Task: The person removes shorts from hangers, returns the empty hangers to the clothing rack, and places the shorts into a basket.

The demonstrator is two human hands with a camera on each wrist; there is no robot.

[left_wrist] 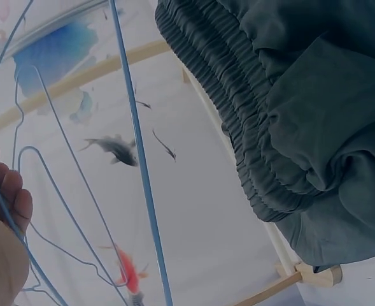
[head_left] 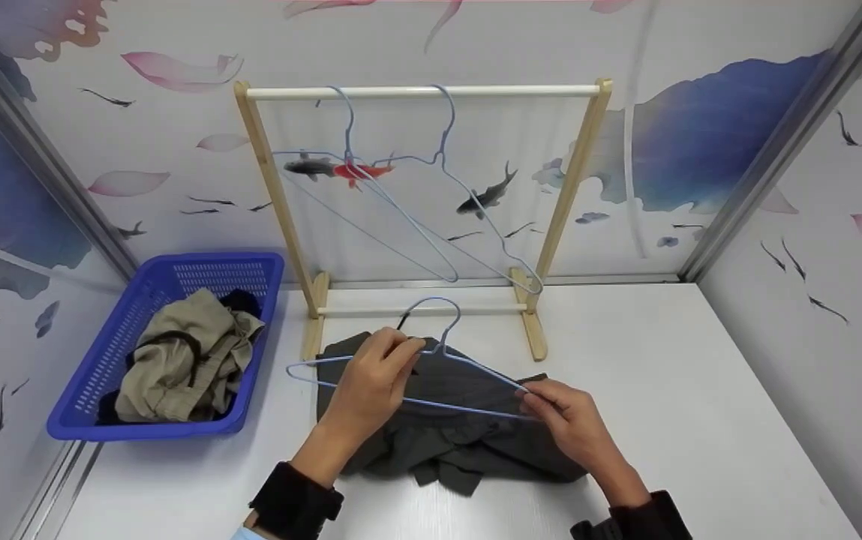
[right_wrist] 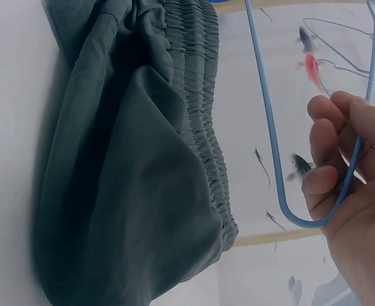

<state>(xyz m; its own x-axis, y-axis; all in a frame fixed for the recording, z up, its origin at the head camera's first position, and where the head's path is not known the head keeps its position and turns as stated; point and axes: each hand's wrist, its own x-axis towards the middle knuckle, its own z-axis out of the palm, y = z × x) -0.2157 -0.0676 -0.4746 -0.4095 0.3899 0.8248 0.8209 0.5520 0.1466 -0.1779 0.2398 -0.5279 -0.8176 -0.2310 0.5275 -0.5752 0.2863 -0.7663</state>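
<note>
A light-blue wire hanger (head_left: 468, 409) is held between both hands above the white table, its hook pointing away. My left hand (head_left: 374, 375) grips the upper wire left of the hook. Around the right end, the fingers of my right hand (head_left: 569, 420) curl and pinch the wire; the right wrist view shows this rounded end (right_wrist: 270, 121) against the palm. Below lies a dark grey-green garment (head_left: 453, 439), crumpled on the table. Its gathered elastic waistband (right_wrist: 200, 95) faces the rack, and no hand touches it.
A wooden rack (head_left: 573, 176) with a white top bar (head_left: 400, 93) stands behind the garment. Two more blue hangers hang from it, one by its hook (head_left: 452, 112). At the left, a blue basket (head_left: 145, 433) contains khaki (head_left: 175, 375) and black clothes. Printed walls enclose the table.
</note>
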